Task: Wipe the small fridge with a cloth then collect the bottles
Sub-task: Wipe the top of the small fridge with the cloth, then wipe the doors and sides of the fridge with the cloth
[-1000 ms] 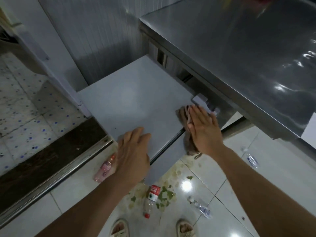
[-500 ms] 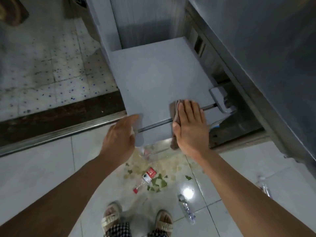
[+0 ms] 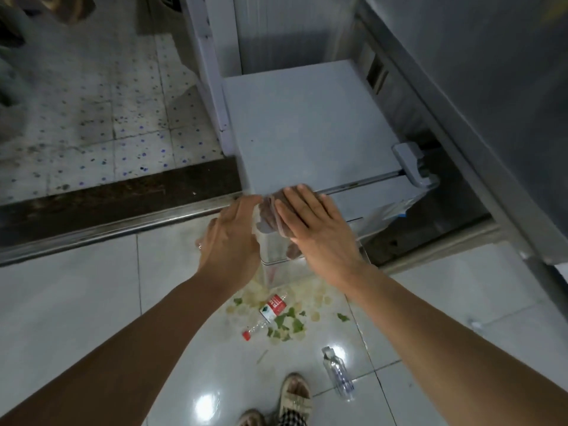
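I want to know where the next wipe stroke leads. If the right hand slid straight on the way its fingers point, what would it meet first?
The right hand, flat on the cloth, points up-left across the fridge top. It would probably meet only bare lid, then the white upright frame beside it; depth is unclear.

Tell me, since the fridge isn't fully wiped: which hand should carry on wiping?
Probably the right hand: it lies flat on the cloth at the fridge's front edge. The left hand is beside it, off the cloth.

One head-worn wide-angle view looks steeply down from above, close over the fridge [image 3: 310, 130] top and both forearms, taking in the floor [image 3: 76, 302] down to the feet.
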`<state>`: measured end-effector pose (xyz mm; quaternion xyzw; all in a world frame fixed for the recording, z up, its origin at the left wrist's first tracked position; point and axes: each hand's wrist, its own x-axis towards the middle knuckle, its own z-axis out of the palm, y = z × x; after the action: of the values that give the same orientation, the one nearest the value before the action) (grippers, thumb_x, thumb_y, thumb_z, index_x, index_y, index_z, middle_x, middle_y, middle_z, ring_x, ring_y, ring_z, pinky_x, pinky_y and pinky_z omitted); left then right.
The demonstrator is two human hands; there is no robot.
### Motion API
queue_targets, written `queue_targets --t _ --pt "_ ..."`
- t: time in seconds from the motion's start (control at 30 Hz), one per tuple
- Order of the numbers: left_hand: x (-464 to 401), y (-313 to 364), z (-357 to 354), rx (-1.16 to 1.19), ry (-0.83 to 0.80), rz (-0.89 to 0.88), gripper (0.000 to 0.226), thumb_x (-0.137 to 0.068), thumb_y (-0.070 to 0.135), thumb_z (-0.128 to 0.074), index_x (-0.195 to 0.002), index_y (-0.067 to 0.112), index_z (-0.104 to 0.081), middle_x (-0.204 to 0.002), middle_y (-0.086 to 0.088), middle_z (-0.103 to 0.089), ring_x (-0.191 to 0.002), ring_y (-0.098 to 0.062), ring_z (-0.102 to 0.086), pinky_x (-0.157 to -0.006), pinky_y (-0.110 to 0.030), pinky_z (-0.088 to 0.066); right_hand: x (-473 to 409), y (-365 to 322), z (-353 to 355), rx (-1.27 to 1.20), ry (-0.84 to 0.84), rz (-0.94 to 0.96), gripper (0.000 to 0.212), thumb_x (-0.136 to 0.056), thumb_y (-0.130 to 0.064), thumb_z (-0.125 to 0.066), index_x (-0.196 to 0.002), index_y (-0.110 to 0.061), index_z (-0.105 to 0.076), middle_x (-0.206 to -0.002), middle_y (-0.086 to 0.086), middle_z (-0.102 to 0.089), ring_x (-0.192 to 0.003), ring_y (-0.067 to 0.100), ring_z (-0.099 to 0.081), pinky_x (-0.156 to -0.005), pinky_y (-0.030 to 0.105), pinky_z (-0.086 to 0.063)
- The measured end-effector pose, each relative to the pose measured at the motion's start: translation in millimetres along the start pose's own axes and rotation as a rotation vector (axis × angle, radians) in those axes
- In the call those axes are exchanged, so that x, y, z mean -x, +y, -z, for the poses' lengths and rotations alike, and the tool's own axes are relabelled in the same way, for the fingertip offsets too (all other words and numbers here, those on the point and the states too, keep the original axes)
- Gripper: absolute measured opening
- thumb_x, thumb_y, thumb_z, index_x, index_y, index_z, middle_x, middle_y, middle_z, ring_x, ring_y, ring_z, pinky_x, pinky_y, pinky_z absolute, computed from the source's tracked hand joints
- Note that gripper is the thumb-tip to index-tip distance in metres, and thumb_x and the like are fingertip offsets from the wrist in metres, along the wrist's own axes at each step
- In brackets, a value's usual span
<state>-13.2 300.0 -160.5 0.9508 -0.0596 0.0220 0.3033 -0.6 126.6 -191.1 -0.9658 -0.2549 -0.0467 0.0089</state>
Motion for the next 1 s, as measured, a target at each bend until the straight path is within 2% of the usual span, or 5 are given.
queue_targets --t 0.2,0.33,0.43,0.7,1.0 --pt "6.4 28.4 -31.9 -0.120 -0.002 -0.228 0.066 -0.059 -0.013 -0.070 -0.120 0.006 -0.058 -0.118 -0.013 -0.062 -0.109 -0.035 -0.057 -0.093 -0.046 -0.043 28.1 69.0 0.1 0.120 -0.080 -0.188 0.075 -0.089 -0.021 -0.058 -0.150 -0.010 -0.016 -0.158 0.012 -0.013 -0.146 0.030 -0.005 -0.116 0.046 0.000" --pt "8.2 34.1 -54.4 -0.180 0.007 -0.187 0.061 -0.068 0.003 -0.070 -0.126 0.013 -0.055 -0.131 -0.004 -0.055 -0.124 -0.024 -0.046 -0.108 -0.035 -0.025 44.6 119.5 0.9 0.206 -0.125 -0.274 0.082 -0.090 -0.030 -0.059 -0.151 -0.011 -0.007 -0.159 0.013 -0.009 -0.146 0.029 -0.001 -0.118 0.049 -0.002" --pt "7.2 33.8 -61.7 -0.235 0.061 -0.195 0.060 -0.062 -0.002 -0.073 -0.119 0.010 -0.060 -0.122 -0.007 -0.060 -0.116 -0.027 -0.053 -0.104 -0.033 -0.028 48.9 141.4 -2.3 0.184 -0.101 -0.306 0.082 -0.089 -0.024 -0.061 -0.151 -0.012 -0.008 -0.159 0.010 -0.009 -0.146 0.026 0.003 -0.116 0.048 0.000" --pt "5.7 39.3 -104.6 -0.289 0.338 -0.098 0.049 -0.060 -0.003 -0.069 -0.107 0.007 -0.060 -0.112 -0.010 -0.061 -0.102 -0.029 -0.055 -0.089 -0.040 -0.045 50.4 141.9 -31.5 0.048 0.227 -0.246 0.083 -0.079 -0.024 -0.069 -0.147 -0.008 -0.026 -0.154 0.014 -0.025 -0.145 0.031 -0.013 -0.118 0.047 -0.007" --pt "-5.9 10.3 -135.2 -0.282 0.700 -0.262 0.038 -0.066 0.007 -0.063 -0.103 0.008 -0.061 -0.108 -0.008 -0.063 -0.096 -0.029 -0.054 -0.085 -0.035 -0.036 37.4 140.9 -71.2 -0.078 0.710 -0.214 0.051 -0.081 -0.015 -0.040 -0.131 -0.006 -0.050 -0.132 0.014 -0.051 -0.132 0.031 -0.039 -0.113 0.052 -0.021"
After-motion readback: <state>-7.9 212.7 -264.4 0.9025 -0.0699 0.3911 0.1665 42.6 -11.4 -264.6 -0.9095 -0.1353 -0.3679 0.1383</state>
